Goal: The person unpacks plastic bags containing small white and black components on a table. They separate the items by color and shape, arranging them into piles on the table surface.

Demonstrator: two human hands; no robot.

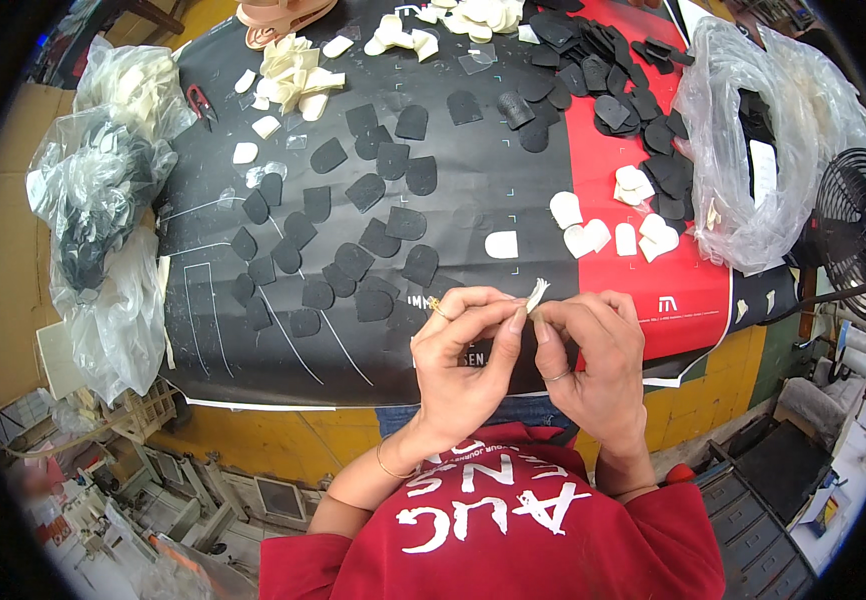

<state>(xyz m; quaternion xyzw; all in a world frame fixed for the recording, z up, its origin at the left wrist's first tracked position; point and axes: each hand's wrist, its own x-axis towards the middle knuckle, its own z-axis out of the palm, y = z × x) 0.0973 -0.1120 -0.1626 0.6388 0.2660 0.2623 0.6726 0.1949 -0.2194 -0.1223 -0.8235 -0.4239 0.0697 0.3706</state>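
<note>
My left hand [465, 352] pinches a small white fabric-like piece [537, 294] with a frayed top edge, held just above the table's near side. Against it press the thumb and fingertips of my right hand [595, 355], closed on the same piece. Its lower part is hidden between my fingers. Beyond my hands a white round-ended patch [501, 244] lies flat. Several black round-ended patches [419, 265] are spread over the left and middle of the black table cover [223, 345].
White patches [585, 238] and a heap of black patches [665, 180] lie on the red strip [653, 290]. Clear plastic bags flank the table at left [103, 200] and right [743, 160]. Red-handled snips [200, 104] lie far left. A black fan [853, 220] stands at right.
</note>
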